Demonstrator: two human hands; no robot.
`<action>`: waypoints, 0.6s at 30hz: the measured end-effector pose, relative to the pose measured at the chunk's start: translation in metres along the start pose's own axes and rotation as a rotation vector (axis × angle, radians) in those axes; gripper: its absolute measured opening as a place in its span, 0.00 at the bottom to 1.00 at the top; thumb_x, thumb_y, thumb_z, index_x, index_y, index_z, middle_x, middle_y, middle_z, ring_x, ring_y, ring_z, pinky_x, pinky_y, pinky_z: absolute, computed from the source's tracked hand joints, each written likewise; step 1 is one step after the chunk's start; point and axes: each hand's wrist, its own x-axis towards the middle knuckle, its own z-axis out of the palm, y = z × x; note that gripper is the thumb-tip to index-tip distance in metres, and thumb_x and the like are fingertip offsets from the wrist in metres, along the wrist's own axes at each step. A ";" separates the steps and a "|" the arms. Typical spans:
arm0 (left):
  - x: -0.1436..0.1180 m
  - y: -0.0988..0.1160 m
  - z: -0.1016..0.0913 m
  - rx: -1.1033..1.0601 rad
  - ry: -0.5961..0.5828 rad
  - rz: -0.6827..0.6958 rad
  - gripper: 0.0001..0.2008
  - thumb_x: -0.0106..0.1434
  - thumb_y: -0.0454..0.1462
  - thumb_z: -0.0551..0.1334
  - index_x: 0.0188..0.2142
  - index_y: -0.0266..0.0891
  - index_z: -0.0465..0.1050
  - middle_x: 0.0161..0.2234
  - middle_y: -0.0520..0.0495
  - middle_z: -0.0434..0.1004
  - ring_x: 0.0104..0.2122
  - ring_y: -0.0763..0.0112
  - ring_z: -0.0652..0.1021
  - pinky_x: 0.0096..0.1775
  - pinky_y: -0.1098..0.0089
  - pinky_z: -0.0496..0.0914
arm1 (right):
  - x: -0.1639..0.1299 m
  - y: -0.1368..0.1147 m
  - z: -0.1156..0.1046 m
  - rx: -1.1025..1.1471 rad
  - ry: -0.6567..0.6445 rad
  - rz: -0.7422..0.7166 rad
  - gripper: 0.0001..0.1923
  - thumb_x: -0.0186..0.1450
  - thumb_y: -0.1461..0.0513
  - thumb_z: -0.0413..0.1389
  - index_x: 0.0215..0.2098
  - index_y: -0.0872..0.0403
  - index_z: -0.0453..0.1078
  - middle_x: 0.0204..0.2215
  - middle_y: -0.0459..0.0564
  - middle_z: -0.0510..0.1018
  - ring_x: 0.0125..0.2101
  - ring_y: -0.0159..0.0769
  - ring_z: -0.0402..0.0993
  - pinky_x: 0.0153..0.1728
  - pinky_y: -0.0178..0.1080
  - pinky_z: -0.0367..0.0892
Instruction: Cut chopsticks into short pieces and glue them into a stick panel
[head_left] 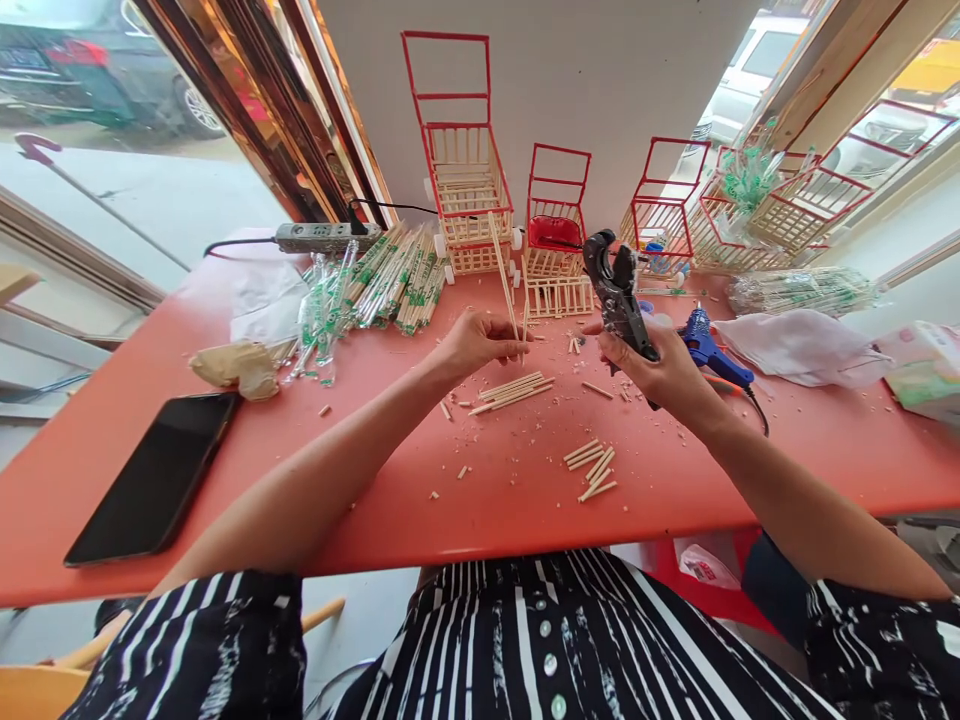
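In the head view, the left hand (480,345) is pinching at least 2 thin wooden sticks (501,265) pretty much upright over the middle of the table (420,510), thumb and fingers closed right down on their lower ends. The right hand (660,372) is gripping a black cutter (619,300), fingers wrapped around the handles, and the tool's jaws are pointing up and looking parted, with a bit of a gap between the cutter and the sticks. Just below the left hand, a little pile of cut sticks (514,392) is lying on the red top, and a batch of shorter pieces (589,470) is sitting nearer the front edge, with crumbs scattering all around. A blue glue gun (705,348) is resting just beside the right hand, and a pale cloth (806,348) is lying past it. Along the back, several stick-built carts with red trim are standing, the tallest cart (469,185) behind the left hand. Over on the left, wrapped sticks (397,280) are lying in a heap near a power strip (328,237), and a black phone (154,480) is lying by the left forearm.
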 end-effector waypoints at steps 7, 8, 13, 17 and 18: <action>0.003 0.000 0.004 0.263 0.133 0.114 0.09 0.53 0.42 0.71 0.25 0.37 0.81 0.27 0.47 0.84 0.28 0.68 0.77 0.32 0.69 0.67 | 0.034 0.002 0.040 -0.050 0.026 -0.125 0.26 0.68 0.40 0.59 0.35 0.54 0.77 0.28 0.48 0.75 0.30 0.37 0.69 0.32 0.39 0.61; 0.003 0.000 0.006 0.277 0.145 0.115 0.08 0.53 0.40 0.71 0.25 0.37 0.81 0.25 0.48 0.82 0.27 0.69 0.76 0.32 0.70 0.67 | 0.038 0.005 0.047 -0.055 0.026 -0.143 0.25 0.68 0.41 0.59 0.35 0.54 0.77 0.28 0.48 0.76 0.30 0.37 0.69 0.33 0.39 0.61; -0.001 -0.003 0.015 0.279 0.147 0.140 0.07 0.55 0.36 0.68 0.22 0.38 0.78 0.21 0.53 0.78 0.25 0.71 0.75 0.31 0.72 0.66 | 0.049 0.013 0.073 -0.031 0.036 -0.207 0.17 0.70 0.48 0.58 0.35 0.53 0.74 0.30 0.49 0.77 0.31 0.37 0.70 0.35 0.39 0.62; -0.004 -0.008 0.017 0.258 0.165 0.156 0.05 0.55 0.36 0.68 0.24 0.38 0.78 0.21 0.54 0.78 0.26 0.70 0.76 0.31 0.72 0.67 | 0.049 0.014 0.082 -0.031 0.069 -0.273 0.15 0.69 0.49 0.58 0.36 0.52 0.72 0.32 0.50 0.77 0.33 0.39 0.70 0.37 0.40 0.63; -0.005 -0.009 0.017 0.257 0.172 0.159 0.05 0.55 0.36 0.68 0.24 0.38 0.79 0.21 0.54 0.78 0.26 0.70 0.76 0.31 0.73 0.67 | 0.048 0.014 0.083 -0.038 0.072 -0.280 0.15 0.70 0.49 0.58 0.35 0.52 0.71 0.33 0.50 0.77 0.33 0.39 0.69 0.38 0.40 0.63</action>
